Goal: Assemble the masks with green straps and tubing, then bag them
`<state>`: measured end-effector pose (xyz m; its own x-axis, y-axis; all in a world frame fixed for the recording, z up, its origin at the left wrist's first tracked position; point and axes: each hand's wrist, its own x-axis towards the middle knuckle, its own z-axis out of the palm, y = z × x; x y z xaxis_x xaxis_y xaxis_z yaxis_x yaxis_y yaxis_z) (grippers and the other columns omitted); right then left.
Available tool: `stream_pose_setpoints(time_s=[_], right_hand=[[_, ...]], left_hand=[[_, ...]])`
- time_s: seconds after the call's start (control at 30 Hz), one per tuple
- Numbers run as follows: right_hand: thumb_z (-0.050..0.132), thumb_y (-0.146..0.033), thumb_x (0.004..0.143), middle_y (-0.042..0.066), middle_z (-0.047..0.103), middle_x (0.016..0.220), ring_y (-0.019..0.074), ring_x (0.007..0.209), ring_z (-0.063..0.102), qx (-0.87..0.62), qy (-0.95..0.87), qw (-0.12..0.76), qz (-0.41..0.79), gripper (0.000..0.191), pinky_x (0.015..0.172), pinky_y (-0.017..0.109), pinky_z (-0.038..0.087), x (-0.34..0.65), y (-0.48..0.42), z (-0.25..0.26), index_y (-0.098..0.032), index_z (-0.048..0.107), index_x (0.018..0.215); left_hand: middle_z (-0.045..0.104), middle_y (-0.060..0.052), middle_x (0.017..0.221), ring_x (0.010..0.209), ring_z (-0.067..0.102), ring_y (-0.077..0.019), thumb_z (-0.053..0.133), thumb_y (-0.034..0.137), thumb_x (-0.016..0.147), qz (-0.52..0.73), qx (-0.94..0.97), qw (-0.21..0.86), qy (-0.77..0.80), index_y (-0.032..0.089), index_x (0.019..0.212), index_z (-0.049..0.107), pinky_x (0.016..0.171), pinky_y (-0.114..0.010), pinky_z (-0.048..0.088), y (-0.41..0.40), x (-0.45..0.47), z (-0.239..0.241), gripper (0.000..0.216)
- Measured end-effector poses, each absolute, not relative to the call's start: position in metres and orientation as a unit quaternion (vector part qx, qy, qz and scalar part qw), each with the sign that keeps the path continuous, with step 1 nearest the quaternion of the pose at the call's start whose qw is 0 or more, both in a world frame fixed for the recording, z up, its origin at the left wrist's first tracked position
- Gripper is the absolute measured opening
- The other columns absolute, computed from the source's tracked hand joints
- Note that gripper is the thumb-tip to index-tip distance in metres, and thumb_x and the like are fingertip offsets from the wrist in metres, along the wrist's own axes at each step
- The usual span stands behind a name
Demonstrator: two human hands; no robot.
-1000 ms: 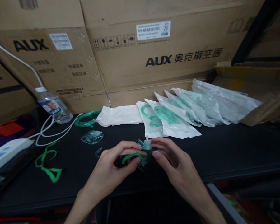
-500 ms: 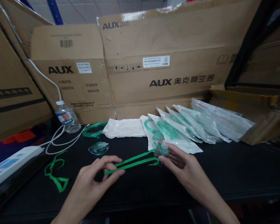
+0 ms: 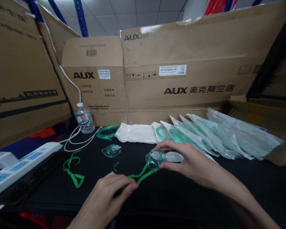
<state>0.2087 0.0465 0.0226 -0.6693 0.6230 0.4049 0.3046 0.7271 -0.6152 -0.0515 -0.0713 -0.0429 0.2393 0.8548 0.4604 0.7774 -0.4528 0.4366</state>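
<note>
My right hand point(image 3: 178, 156) grips a small clear breathing mask point(image 3: 155, 159) between thumb and fingers. A whitish translucent piece point(image 3: 174, 157) shows between those fingers, and I cannot tell what it is. A green elastic strap point(image 3: 145, 175) runs from the mask to my left hand point(image 3: 116, 190), which pinches its near end. The strap hangs bent, not taut. Just behind my left hand lies a small clear bent piece point(image 3: 116, 166). Another clear mask point(image 3: 111, 150) rests farther back on the black table. A loose green strap point(image 3: 73, 173) lies to the left.
Coiled green tubing point(image 3: 106, 133) sits beside a white packet point(image 3: 135, 133). Several sealed packs point(image 3: 205, 133) lean in a row at the right. A plastic bottle point(image 3: 85, 120), white cable and power strip point(image 3: 26, 162) stand left. Cardboard boxes point(image 3: 147, 105) wall the back.
The view has shifted left. My hands have come closer together, and the strap has gone from stretched to slack. The mask has turned in my right hand.
</note>
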Motion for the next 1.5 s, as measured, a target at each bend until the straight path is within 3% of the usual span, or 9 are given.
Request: stream_pose_setpoints(time_s=[0.27,0.53,0.83,0.93,1.13,1.27,1.37,1.5], right_hand=[[0.076,-0.027,0.088,0.007,0.073,0.124,0.0245,0.119,0.069,-0.284,-0.764,0.413,0.407,0.028,0.104,0.041,0.055,0.228,0.023,-0.041,-0.026,0.070,0.115],[0.076,-0.023,0.087,0.002,0.074,0.125,0.0224,0.118,0.069,-0.272,-0.772,0.399,0.414,0.031,0.104,0.038,0.056,0.230,0.014,-0.053,-0.032,0.071,0.116],[0.078,-0.028,0.084,0.003,0.078,0.113,0.0250,0.107,0.074,-0.302,-0.776,0.378,0.404,0.030,0.095,0.034,0.061,0.231,0.012,-0.057,-0.031,0.075,0.114],[0.078,-0.028,0.083,0.004,0.078,0.109,0.0244,0.106,0.073,-0.328,-0.763,0.361,0.425,0.028,0.093,0.032,0.061,0.231,0.013,-0.055,-0.027,0.075,0.111],[0.076,-0.032,0.083,0.003,0.075,0.113,0.0238,0.112,0.070,-0.333,-0.747,0.344,0.461,0.029,0.098,0.032,0.057,0.233,0.014,-0.057,-0.027,0.072,0.112],[0.077,-0.035,0.083,0.003,0.074,0.118,0.0255,0.116,0.068,-0.342,-0.747,0.340,0.458,0.033,0.102,0.037,0.055,0.234,0.016,-0.063,-0.028,0.071,0.115],[0.077,-0.036,0.083,0.003,0.074,0.119,0.0260,0.116,0.067,-0.343,-0.748,0.339,0.457,0.034,0.104,0.039,0.054,0.233,0.016,-0.063,-0.029,0.070,0.116],[0.076,-0.036,0.084,0.003,0.073,0.121,0.0253,0.118,0.066,-0.337,-0.751,0.335,0.458,0.033,0.105,0.038,0.052,0.233,0.015,-0.062,-0.029,0.070,0.116]], left_hand=[[0.073,0.002,0.085,0.078,0.069,-0.0144,0.061,0.025,0.098,0.383,0.764,0.052,0.516,0.026,0.096,0.072,0.076,-0.024,0.054,-0.066,-0.051,-0.048,0.011],[0.064,0.004,0.082,0.065,0.058,-0.0105,0.061,0.027,0.097,0.359,0.775,0.078,0.515,0.030,0.131,0.060,0.067,-0.022,0.050,-0.053,-0.025,-0.038,0.034],[0.063,0.003,0.080,0.075,0.062,-0.0132,0.063,0.019,0.095,0.263,0.792,0.115,0.539,0.024,0.093,0.072,0.070,-0.023,0.046,-0.040,-0.010,-0.027,0.010],[0.070,0.001,0.093,0.088,0.066,-0.0160,0.058,0.031,0.099,0.253,0.775,0.087,0.572,0.026,0.098,0.072,0.079,-0.025,0.048,-0.032,-0.035,-0.013,0.015],[0.073,-0.009,0.120,0.109,0.068,-0.0271,0.045,0.040,0.102,0.160,0.666,-0.089,0.723,0.021,0.117,0.070,0.094,-0.035,0.048,0.025,-0.129,0.030,0.035],[0.073,-0.015,0.118,0.112,0.067,-0.0330,0.060,0.031,0.094,0.078,0.647,-0.053,0.756,0.015,0.115,0.072,0.096,-0.043,0.050,0.074,-0.176,0.029,0.029],[0.070,-0.011,0.123,0.114,0.066,-0.0271,0.069,0.033,0.092,0.030,0.660,-0.005,0.750,0.015,0.118,0.069,0.101,-0.046,0.050,0.103,-0.190,0.016,0.031],[0.068,-0.010,0.121,0.112,0.065,-0.0254,0.067,0.036,0.094,0.004,0.662,0.027,0.749,0.016,0.115,0.067,0.099,-0.049,0.051,0.123,-0.196,0.002,0.029]])
